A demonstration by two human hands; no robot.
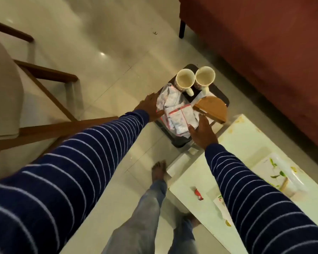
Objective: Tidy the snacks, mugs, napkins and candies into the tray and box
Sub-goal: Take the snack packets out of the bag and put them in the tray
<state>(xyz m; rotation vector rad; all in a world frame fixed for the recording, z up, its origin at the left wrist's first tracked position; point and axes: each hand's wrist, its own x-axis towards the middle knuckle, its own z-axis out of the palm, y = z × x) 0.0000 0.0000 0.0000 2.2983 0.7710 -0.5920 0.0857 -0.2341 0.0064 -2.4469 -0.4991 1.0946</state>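
A dark tray (221,94) holds two pale mugs (185,80), upright and side by side at its far end, handles pointing near. Crinkled white snack packets (174,114) with red print lie heaped across its middle and near part. A wooden napkin holder (210,109), half-round, stands at the tray's right side. On the white bench at the near right lie a red-wrapped candy (198,194) and a flowered box (281,174).

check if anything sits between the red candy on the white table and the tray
Nothing visible blocks it. The red candy lies alone on the white table, with bare tabletop toward the tray. The tray itself is crowded with two mugs, snack packets and a wooden napkin holder, and both hands are at its edges.
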